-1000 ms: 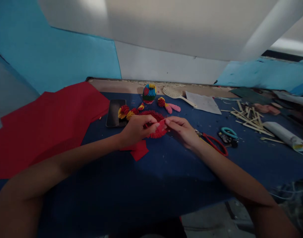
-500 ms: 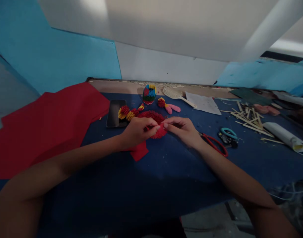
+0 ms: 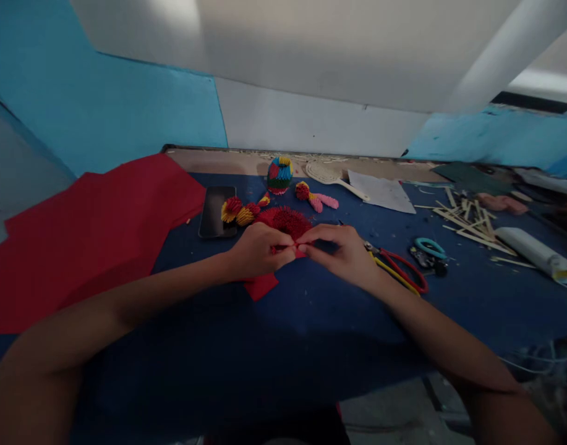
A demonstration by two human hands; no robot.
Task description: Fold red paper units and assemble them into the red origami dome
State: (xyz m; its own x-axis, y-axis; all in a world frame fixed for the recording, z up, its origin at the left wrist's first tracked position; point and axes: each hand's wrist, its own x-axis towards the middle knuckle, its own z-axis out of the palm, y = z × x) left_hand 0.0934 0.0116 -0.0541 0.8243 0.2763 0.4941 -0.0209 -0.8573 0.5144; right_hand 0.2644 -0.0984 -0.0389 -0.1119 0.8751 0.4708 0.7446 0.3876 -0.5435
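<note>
My left hand (image 3: 263, 248) and my right hand (image 3: 337, 250) meet fingertip to fingertip over the blue table. Between their pinched thumbs and forefingers is a small piece of red paper (image 3: 300, 251), mostly covered by the fingers. Just behind them lies a round red ring of folded paper pieces (image 3: 290, 217), partly hidden by the hands. Red paper cut into smaller pieces (image 3: 261, 286) rests on the table below my left wrist. Folded-paper pieces in red and yellow (image 3: 243, 212) lie beyond my left hand.
Large red sheets (image 3: 107, 216) cover the left side, beside a phone (image 3: 217, 212). Behind stand a multicoloured folded-paper piece (image 3: 280, 175) and a hairbrush (image 3: 332, 176). To the right are red-and-yellow-handled pliers (image 3: 404, 270), a turquoise-handled tool (image 3: 430, 248), wooden sticks (image 3: 473, 222) and a white roll (image 3: 527, 247).
Both hands have shifted slightly down toward me, and the fingertips have come closer together over the red paper. More of the ring and the pliers' yellow handle now shows.
</note>
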